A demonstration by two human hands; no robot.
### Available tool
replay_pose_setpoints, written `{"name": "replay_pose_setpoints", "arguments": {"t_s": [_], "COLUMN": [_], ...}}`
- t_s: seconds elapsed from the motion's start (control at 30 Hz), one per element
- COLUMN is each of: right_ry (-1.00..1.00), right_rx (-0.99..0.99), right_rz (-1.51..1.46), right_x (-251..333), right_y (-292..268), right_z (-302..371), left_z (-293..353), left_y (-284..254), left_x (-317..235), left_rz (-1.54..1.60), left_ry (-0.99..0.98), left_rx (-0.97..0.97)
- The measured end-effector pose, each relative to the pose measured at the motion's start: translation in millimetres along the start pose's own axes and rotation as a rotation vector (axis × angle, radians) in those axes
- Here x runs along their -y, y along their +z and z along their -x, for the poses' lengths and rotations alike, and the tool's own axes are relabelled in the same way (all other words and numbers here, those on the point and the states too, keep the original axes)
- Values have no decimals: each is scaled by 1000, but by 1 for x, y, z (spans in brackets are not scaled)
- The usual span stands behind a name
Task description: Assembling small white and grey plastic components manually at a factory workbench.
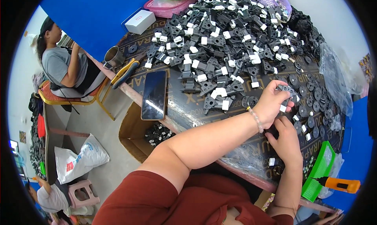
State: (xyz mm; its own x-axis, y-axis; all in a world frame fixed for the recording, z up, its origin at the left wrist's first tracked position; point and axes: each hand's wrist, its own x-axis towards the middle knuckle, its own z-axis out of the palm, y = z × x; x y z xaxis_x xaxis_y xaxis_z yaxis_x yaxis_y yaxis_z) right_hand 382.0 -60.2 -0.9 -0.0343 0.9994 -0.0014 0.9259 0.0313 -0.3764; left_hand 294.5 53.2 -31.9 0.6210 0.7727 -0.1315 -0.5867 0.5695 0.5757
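My left hand [270, 104], with a beaded bracelet at its wrist, is closed on a small black plastic part [288, 90] with a white end piece. Just below it, my right hand [286, 141] rests over the tabletop, thumb and fingers apart, with nothing visible in it. Black round discs [316, 93] lie scattered to the right of both hands. A large heap of black parts with white caps [216, 48] covers the far side of the table. One loose white cap [271, 161] sits near the table's front edge, left of my right forearm.
A phone [153, 95] and a metal mug [114, 57] stand left on the table [178, 115]. At the right are a green tray [320, 171] and an orange electric screwdriver [341, 184]. Below the left edge sits a cardboard box [131, 136]; a seated person [63, 64] is beyond.
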Motion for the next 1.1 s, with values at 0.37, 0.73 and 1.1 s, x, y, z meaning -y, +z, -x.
{"name": "replay_pose_setpoints", "arguments": {"t_s": [0.37, 0.73, 1.1], "right_ry": [-2, -4, -3], "right_rx": [-395, -558, -589], "right_rz": [-279, -331, -487], "right_x": [-19, -27, -32], "right_y": [-42, -34, -29], "right_z": [7, 8, 5], "left_z": [3, 13, 15], "left_y": [-4, 7, 3], "left_x": [-2, 5, 2], "left_rz": [9, -118, -98], "left_ry": [-99, -281, -291], "left_rx": [58, 159, 234]}}
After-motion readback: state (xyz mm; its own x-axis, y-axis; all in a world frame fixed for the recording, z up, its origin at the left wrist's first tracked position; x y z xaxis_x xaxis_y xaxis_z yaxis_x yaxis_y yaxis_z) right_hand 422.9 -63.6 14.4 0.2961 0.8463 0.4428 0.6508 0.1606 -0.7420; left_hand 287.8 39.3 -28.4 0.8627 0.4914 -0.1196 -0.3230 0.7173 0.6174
